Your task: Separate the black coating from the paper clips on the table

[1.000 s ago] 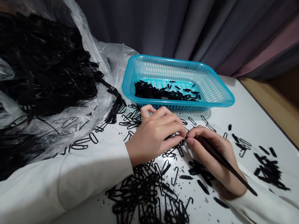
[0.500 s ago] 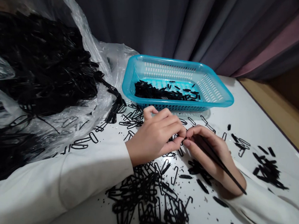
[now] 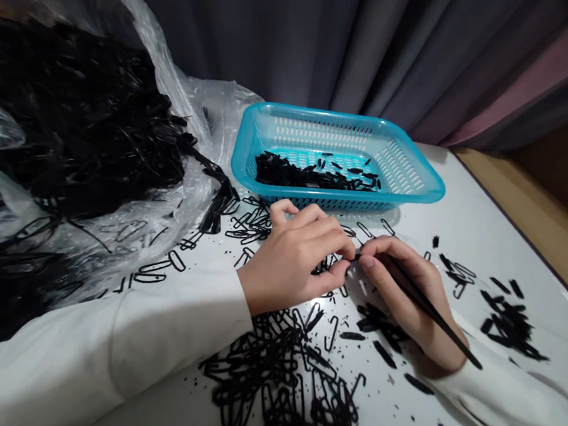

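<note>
A thin, flat black strip [image 3: 443,325] runs from my right fingertips across the palm and past the wrist. My right hand [image 3: 405,282] pinches its upper end between thumb and fingers. Just left of it, my left hand [image 3: 298,258] is closed, thumb and forefinger pinching the tip of the black piece; how much they cover is hidden. Both hands are raised in front of a blue basket [image 3: 415,193], which holds many small black elongated pieces [image 3: 290,175]. Below my left hand lies a heap of thin black loops [image 3: 279,374].
A clear plastic bag [image 3: 170,70] full of black strips [image 3: 74,119] fills the left side. Small black pieces [image 3: 510,325] lie in a pile on the white table [image 3: 518,244] at right. Dark curtains [image 3: 267,34] hang behind; a wooden edge [image 3: 525,210] borders the right.
My right hand has shifted slightly right, away from my left fingertips, and a short length of black strip shows between them. My left hand stays nearly in place.
</note>
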`<state>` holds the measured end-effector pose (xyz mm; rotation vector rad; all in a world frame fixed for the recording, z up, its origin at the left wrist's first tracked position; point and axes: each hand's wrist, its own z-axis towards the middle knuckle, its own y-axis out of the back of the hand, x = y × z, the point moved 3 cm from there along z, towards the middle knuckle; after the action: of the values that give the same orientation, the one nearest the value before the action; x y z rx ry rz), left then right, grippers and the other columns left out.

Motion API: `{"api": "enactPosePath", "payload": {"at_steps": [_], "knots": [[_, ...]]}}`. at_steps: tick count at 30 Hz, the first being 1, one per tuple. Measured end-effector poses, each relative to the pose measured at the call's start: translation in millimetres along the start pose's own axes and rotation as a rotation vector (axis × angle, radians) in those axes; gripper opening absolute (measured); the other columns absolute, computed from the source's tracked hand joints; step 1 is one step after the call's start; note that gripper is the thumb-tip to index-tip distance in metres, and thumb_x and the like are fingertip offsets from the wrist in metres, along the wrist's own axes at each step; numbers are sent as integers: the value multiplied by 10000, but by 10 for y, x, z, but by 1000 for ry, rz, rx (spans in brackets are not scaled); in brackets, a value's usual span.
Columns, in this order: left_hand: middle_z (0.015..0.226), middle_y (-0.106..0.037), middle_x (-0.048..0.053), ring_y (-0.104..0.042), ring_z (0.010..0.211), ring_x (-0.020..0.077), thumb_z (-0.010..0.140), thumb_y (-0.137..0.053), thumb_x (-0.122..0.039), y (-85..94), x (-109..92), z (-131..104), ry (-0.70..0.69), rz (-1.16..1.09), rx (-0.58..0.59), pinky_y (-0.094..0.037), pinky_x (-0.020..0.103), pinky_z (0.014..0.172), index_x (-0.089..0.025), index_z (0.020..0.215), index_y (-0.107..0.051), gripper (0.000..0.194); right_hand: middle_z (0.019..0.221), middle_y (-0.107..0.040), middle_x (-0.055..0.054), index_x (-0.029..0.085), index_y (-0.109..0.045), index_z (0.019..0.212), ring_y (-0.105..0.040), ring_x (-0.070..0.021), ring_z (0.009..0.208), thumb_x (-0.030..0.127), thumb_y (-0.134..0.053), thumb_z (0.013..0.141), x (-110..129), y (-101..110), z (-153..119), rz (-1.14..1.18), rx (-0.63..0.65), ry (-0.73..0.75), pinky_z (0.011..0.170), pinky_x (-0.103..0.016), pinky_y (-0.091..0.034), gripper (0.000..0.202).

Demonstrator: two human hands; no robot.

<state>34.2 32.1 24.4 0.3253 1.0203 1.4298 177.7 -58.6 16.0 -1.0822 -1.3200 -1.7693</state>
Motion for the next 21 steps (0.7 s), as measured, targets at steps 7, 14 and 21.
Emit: {"api": "enactPosePath", "payload": {"at_steps": [7,14,21], "knots": [[868,-696,-47,-550,901,155,884,-568,-258,-8,19,-6,14,-6,-9,-182,381,826,-223,850,-614,67,735,-537,23,206,-566,862,-462,-98,636,296,-542,922,32,-4,-2,-20,4,35,551,-232,-358,111],[796,-659,-46,-528,846,140,904,-498,-217,8,22,16,81,-35,16,-190,370,814,-196,791,-565,133,775,-560,16,226,-587,883,-491,-103,661,291,-551,917,-3,33,2,-36,-26,55,574,-217,-401,82],[772,-636,-52,-536,835,144,844,-619,-329,23,-5,7,29,-94,8,-193,366,822,-203,817,-571,137,824,-594,-4,232,-601,892,-540,-128,735,312,-564,909,-45,73,18,-23,-87,62,600,-229,-434,89]]}}
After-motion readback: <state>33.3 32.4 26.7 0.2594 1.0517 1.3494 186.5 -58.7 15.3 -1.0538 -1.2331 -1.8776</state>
